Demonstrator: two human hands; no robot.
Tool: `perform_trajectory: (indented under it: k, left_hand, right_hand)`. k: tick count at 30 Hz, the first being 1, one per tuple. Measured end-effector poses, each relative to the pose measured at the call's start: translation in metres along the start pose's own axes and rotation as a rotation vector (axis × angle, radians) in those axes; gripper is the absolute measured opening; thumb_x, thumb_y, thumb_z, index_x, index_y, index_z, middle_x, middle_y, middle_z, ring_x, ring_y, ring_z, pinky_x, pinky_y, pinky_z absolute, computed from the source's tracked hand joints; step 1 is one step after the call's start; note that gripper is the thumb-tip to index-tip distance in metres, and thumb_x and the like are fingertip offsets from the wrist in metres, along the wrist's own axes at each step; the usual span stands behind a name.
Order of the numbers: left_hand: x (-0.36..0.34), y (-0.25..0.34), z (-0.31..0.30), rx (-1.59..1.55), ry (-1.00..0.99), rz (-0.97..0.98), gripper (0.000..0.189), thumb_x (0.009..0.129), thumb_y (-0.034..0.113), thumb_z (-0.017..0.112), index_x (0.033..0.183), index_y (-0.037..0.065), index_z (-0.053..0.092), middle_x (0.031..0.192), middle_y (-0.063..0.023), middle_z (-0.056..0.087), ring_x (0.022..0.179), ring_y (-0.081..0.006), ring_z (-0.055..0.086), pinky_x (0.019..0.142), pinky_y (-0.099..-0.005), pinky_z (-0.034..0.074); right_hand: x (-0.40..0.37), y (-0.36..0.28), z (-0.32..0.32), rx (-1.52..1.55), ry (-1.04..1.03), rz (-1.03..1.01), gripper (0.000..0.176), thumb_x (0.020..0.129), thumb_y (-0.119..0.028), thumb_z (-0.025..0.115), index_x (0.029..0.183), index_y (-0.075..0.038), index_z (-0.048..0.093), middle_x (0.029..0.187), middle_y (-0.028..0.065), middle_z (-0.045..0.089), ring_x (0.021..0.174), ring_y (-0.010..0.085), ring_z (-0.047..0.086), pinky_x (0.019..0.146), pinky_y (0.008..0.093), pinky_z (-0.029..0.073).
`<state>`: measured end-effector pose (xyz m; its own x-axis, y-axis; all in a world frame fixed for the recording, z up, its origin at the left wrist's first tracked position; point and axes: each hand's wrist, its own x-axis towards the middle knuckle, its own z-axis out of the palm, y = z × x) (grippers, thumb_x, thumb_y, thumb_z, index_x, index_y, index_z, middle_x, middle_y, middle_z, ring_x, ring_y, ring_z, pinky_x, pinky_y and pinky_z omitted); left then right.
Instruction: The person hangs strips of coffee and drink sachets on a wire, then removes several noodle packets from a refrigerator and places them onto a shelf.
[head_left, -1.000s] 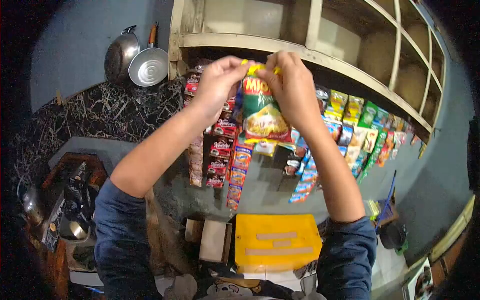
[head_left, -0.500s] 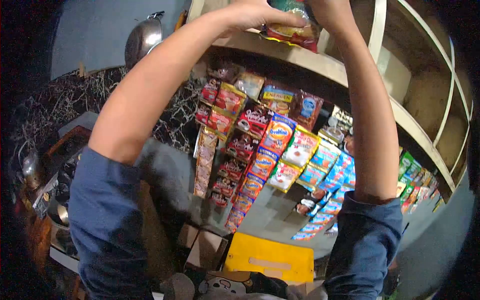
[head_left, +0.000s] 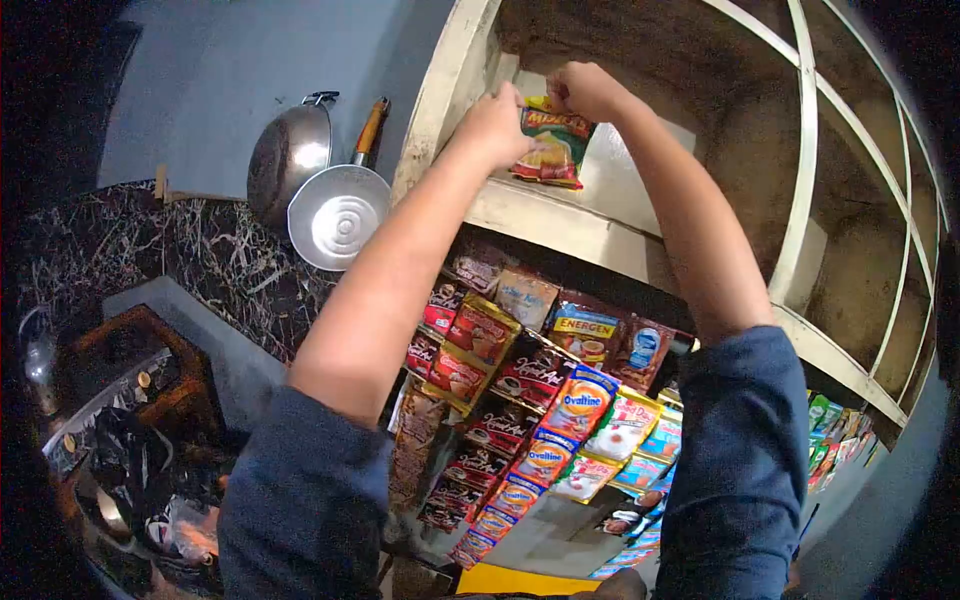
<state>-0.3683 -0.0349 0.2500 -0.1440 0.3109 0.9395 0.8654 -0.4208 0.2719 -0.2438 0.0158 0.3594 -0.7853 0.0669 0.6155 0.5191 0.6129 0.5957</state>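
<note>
A green, red and yellow instant noodle packet stands upright between my hands, at the front of a shelf compartment. My left hand grips its left edge, with the thumb across the front; the other fingers are partly hidden. At the packet's top right corner my right hand is closed in a pinch. The wooden shelf runs beneath the packet, its pale front board just below it.
Sachet strips, including Ovaltine and Energen, hang under the shelf. On the left wall hang a wok and a silver pan. White dividers split the shelf on the right. A black plastic bag lies lower left.
The view has tilted upward, showing more of the shelf and the pans. My hands and the noodle packet now appear lower in the picture, with the packet upright at the compartment's front.
</note>
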Motion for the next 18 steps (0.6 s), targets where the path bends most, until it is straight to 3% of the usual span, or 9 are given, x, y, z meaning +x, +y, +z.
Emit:
perform_trajectory:
  k: [3,5,6,9,10,12,13,16,18]
  left_hand:
    - [-0.004,-0.001,0.000,0.125,0.017,0.030,0.032,0.063,0.006,0.061,0.091,0.001,0.048,0.097,-0.0215,0.051,0.095,-0.0339,0.049,0.082,-0.0374,0.041]
    - [-0.004,-0.001,0.001,0.197,0.038,0.035,0.036,0.060,0.020,0.069,0.088,0.006,0.052,0.093,-0.0191,0.052,0.090,-0.0332,0.050,0.080,-0.0362,0.041]
    - [-0.002,-0.003,0.002,0.297,-0.004,0.068,0.034,0.060,0.021,0.068,0.087,0.007,0.054,0.093,-0.0189,0.054,0.089,-0.0329,0.052,0.080,-0.0359,0.042]
    - [0.007,-0.006,0.007,0.415,-0.149,0.043,0.032,0.059,0.025,0.066,0.085,0.006,0.061,0.092,-0.0177,0.058,0.085,-0.0304,0.056,0.078,-0.0352,0.044]
    - [0.010,-0.007,0.010,0.456,-0.318,-0.028,0.033,0.062,0.020,0.062,0.091,0.004,0.060,0.098,-0.0177,0.056,0.091,-0.0297,0.054,0.081,-0.0351,0.043]
    - [0.002,0.006,0.000,0.498,-0.489,-0.148,0.034,0.064,0.015,0.057,0.095,0.003,0.060,0.104,-0.0150,0.055,0.094,-0.0261,0.055,0.081,-0.0343,0.044]
    - [0.002,0.008,0.000,0.502,-0.489,-0.145,0.034,0.064,0.015,0.057,0.095,0.003,0.060,0.104,-0.0150,0.055,0.094,-0.0261,0.055,0.081,-0.0343,0.044]
    - [0.006,0.001,0.004,0.499,-0.532,-0.082,0.034,0.065,0.018,0.055,0.096,0.004,0.060,0.104,-0.0143,0.056,0.094,-0.0259,0.055,0.081,-0.0331,0.043]
    - [0.011,-0.009,0.009,0.480,-0.552,-0.062,0.034,0.065,0.019,0.055,0.097,0.006,0.059,0.104,-0.0137,0.055,0.095,-0.0259,0.054,0.081,-0.0331,0.043]
  right_hand:
    - [0.014,-0.004,0.018,0.159,0.018,-0.005,0.008,0.060,-0.006,0.055,0.067,-0.005,0.059,0.068,0.0154,0.058,0.062,0.0278,0.056,0.058,0.0349,0.044]
    - [0.027,-0.001,0.047,-0.023,0.005,-0.094,0.018,0.062,-0.008,0.056,0.079,-0.008,0.063,0.077,0.0170,0.059,0.070,0.0301,0.058,0.063,0.0353,0.045]
    - [0.027,-0.018,0.048,-0.158,0.052,-0.081,0.014,0.064,-0.013,0.059,0.077,-0.011,0.064,0.080,0.0125,0.062,0.075,0.0289,0.060,0.066,0.0366,0.048]
    - [0.019,-0.028,0.050,0.043,-0.092,0.014,0.018,0.068,-0.016,0.057,0.083,-0.012,0.064,0.079,0.0137,0.061,0.075,0.0295,0.059,0.066,0.0358,0.048]
    - [0.018,-0.025,0.057,0.040,-0.089,0.014,0.018,0.068,-0.016,0.057,0.083,-0.012,0.064,0.079,0.0137,0.061,0.075,0.0295,0.059,0.066,0.0358,0.048]
    - [0.018,-0.014,0.076,-0.018,0.098,-0.354,0.020,0.067,-0.017,0.059,0.086,-0.013,0.063,0.082,0.0163,0.060,0.071,0.0307,0.058,0.064,0.0374,0.047]
    - [0.018,-0.011,0.076,-0.017,0.102,-0.351,0.020,0.067,-0.017,0.059,0.086,-0.013,0.063,0.082,0.0163,0.060,0.071,0.0307,0.058,0.064,0.0374,0.047]
    - [0.013,-0.025,0.045,-0.173,0.058,-0.126,0.024,0.064,-0.016,0.062,0.088,-0.014,0.063,0.084,0.0139,0.061,0.073,0.0296,0.058,0.062,0.0355,0.047]
    - [0.014,-0.036,0.025,-0.143,-0.296,0.089,0.028,0.062,-0.011,0.062,0.089,-0.012,0.062,0.084,0.0102,0.061,0.072,0.0256,0.058,0.058,0.0340,0.048]
